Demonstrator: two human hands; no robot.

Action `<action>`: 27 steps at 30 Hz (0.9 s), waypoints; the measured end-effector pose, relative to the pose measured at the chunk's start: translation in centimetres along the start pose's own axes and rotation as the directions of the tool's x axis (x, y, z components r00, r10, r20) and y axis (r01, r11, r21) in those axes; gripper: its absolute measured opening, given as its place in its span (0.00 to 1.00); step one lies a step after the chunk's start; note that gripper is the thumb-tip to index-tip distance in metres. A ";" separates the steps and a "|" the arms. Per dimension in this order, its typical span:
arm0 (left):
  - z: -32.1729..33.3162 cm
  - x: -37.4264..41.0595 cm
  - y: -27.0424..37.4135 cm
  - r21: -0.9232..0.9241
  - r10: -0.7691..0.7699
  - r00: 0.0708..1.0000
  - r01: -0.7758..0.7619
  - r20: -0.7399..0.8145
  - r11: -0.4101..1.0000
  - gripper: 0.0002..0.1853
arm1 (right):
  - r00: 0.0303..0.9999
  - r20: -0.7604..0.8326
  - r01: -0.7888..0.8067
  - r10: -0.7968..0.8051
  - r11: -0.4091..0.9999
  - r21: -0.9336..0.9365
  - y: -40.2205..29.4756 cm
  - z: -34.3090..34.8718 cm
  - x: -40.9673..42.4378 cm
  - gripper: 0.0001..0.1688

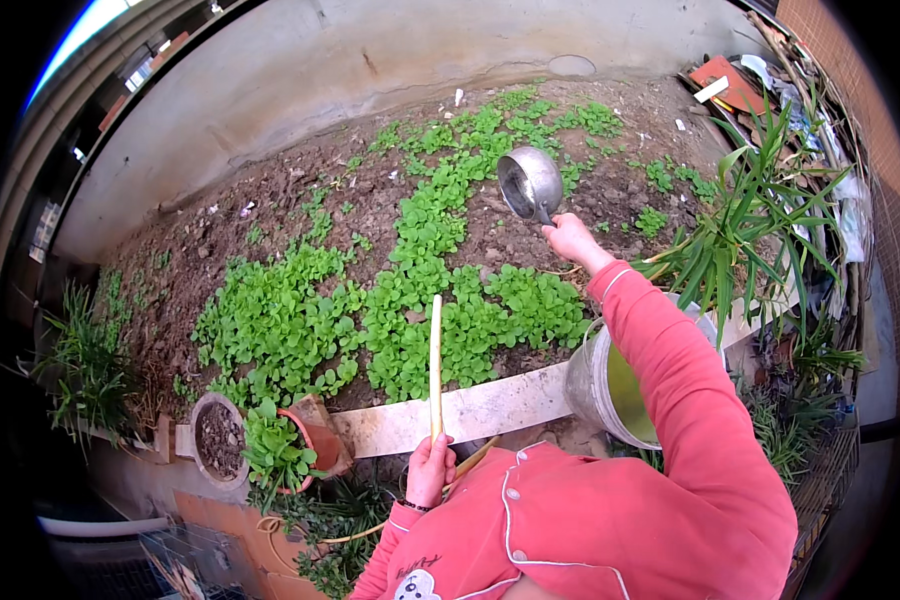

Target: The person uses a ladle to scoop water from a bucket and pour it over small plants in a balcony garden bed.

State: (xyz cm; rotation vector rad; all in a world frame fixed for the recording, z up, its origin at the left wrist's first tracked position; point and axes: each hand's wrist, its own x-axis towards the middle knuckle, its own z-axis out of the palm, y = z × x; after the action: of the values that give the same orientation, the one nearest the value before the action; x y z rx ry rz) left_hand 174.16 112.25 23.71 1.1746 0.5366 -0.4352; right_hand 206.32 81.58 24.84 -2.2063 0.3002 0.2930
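My right hand (574,238) is closed on the handle of a metal ladle (531,182), its bowl tilted on its side above the soil. Lower down, my left hand (430,469) grips a pale yellow hose (436,360), whose end points away from me over leafy green seedlings (412,360). Under my right sleeve stands a plastic bucket (586,382) with greenish liquid in it, partly hidden by the arm. Any water leaving the ladle or the hose cannot be made out.
A pale stone edging (465,412) runs between me and the soil bed. At the left are a round pot of soil (221,439) and a terracotta pot (319,442) beside a leafy plant. A long-leaved plant (750,217) and piled debris stand right. A concrete wall (390,52) closes the far side.
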 end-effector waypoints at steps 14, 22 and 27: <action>-1.0 -0.1 0.5 -0.005 0.026 1.000 -0.026 -0.007 1.000 0.12 | 0.936 -0.110 0.301 -0.335 0.921 -0.248 -7.0 6.4 -1.1 0.17; -1.2 0.6 0.7 -0.025 0.023 0.999 -0.022 0.037 0.999 0.12 | 0.993 0.054 0.062 -0.104 0.859 0.508 -5.1 3.9 -1.9 0.13; -0.8 1.3 0.8 -0.020 0.020 0.995 -0.018 0.099 1.000 0.12 | 0.986 0.165 -0.124 -0.011 0.609 0.783 -2.5 -0.7 -8.2 0.08</action>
State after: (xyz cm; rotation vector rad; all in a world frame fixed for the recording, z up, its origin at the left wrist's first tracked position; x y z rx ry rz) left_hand 175.57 113.20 23.31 1.1329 0.4427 -0.4687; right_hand 199.42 83.46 29.69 -1.2685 0.3335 0.2885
